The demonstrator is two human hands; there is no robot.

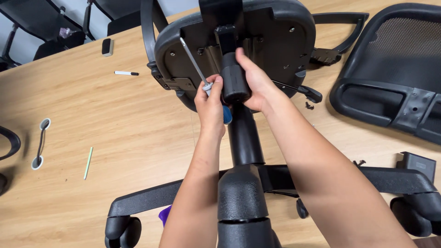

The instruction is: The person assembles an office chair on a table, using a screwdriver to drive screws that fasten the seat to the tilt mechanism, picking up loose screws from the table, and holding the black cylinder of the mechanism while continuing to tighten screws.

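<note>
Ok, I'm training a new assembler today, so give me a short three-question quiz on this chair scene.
1. True or false: the left hand holds a screwdriver.
2. What does the right hand grip? A) the black column B) the mesh backrest C) the marker
3. Fill in: the chair seat lies on a wooden ____.

Key: 1 true; 2 A; 3 table.

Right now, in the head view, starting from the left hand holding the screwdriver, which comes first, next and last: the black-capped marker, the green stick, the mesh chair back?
From the left hand:
1. Black-capped marker, up and to its left on the wooden table.
2. Green stick, lower left, a little farther out.
3. Mesh chair back, far off on the right side.
</note>
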